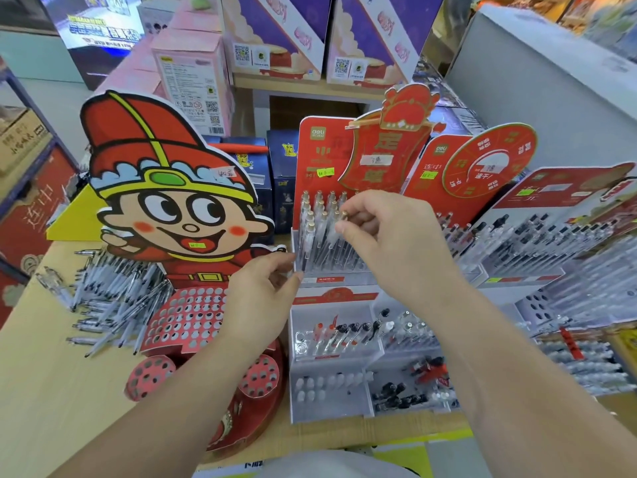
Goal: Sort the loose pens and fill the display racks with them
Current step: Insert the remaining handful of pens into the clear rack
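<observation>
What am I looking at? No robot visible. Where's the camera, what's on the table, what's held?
No machine here: a person works bare-handed, and the single picture comes from a wide-angle camera on their head, looking down. The right hand pinches a clear pen with a gold end at the red display rack, already part filled. The left hand has its fingertips at that rack's lower left corner; whether its grip holds anything is unclear. On the wooden table lie a pile of loose pens at the left and a cartoon-figure stand with empty holes.
</observation>
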The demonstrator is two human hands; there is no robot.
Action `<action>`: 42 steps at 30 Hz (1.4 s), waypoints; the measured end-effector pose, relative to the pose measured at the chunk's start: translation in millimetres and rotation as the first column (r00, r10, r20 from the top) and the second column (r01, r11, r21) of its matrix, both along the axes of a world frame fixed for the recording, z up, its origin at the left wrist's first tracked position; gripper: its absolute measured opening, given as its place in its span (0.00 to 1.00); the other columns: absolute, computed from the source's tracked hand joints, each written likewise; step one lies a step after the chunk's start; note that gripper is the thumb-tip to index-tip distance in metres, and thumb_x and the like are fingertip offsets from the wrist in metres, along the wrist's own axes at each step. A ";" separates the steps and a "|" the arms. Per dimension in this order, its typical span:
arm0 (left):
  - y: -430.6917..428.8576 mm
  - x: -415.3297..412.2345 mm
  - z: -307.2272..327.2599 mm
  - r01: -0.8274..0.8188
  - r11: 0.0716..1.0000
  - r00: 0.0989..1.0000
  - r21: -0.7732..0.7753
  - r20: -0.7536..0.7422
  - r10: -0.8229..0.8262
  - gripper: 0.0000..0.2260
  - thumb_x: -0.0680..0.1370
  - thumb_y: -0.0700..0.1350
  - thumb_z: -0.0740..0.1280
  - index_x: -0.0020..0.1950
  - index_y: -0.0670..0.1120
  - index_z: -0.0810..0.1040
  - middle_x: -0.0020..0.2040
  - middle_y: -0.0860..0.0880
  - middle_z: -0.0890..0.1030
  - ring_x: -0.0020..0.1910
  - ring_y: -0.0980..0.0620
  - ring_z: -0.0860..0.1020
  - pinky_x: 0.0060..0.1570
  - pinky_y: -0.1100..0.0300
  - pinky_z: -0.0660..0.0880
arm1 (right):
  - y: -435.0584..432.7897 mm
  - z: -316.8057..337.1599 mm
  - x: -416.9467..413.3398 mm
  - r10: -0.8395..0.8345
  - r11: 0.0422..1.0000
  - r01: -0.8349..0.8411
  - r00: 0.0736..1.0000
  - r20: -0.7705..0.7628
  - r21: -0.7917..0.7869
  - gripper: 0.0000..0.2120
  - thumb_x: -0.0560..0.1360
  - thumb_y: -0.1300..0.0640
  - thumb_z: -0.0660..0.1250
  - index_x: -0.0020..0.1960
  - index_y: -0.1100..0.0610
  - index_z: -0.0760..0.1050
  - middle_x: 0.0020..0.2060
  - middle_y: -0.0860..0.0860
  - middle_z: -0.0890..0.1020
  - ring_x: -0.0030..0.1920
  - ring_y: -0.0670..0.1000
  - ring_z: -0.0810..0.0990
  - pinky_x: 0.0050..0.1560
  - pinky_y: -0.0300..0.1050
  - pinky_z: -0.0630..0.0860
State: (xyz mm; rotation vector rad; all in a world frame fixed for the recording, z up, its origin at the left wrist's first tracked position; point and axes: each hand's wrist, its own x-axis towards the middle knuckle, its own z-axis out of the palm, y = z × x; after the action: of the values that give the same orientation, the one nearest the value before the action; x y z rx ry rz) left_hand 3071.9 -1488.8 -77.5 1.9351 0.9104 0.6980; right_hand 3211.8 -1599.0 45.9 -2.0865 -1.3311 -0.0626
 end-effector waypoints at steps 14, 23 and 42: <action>-1.4 0.8 -5.0 -0.004 0.999 0.999 0.042 0.040 0.002 0.13 0.78 0.43 0.73 0.63 0.48 0.83 0.49 0.57 0.82 0.45 0.62 0.80 0.45 0.74 0.74 | 16.0 -21.2 -6.9 -0.020 0.996 0.015 0.998 -0.061 -0.085 0.11 0.77 0.53 0.71 0.57 0.55 0.82 0.40 0.43 0.79 0.37 0.36 0.74 0.40 0.26 0.70; -1.5 1.0 -5.0 -0.016 1.000 0.999 0.024 0.031 0.015 0.13 0.78 0.44 0.72 0.63 0.48 0.83 0.47 0.62 0.79 0.43 0.63 0.79 0.46 0.70 0.76 | 12.7 -24.9 -13.5 -0.059 0.998 0.055 0.994 -0.087 -0.042 0.10 0.77 0.53 0.71 0.58 0.55 0.82 0.39 0.42 0.79 0.41 0.42 0.78 0.46 0.37 0.77; -46.8 -130.3 -7.4 -0.360 0.932 0.922 -0.038 -0.168 0.350 0.06 0.78 0.45 0.72 0.54 0.52 0.82 0.49 0.57 0.82 0.46 0.64 0.77 0.40 0.74 0.71 | -10.7 -96.7 -67.1 0.256 0.958 -0.286 0.900 -0.352 -0.034 0.09 0.75 0.45 0.71 0.50 0.50 0.81 0.42 0.42 0.80 0.43 0.43 0.78 0.47 0.47 0.79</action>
State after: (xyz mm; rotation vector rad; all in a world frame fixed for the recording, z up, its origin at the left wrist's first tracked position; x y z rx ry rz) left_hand 2941.6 -1535.7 -84.9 1.8005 1.3913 0.7141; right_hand 3144.7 -1609.7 -50.8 -1.8497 -1.4055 0.4678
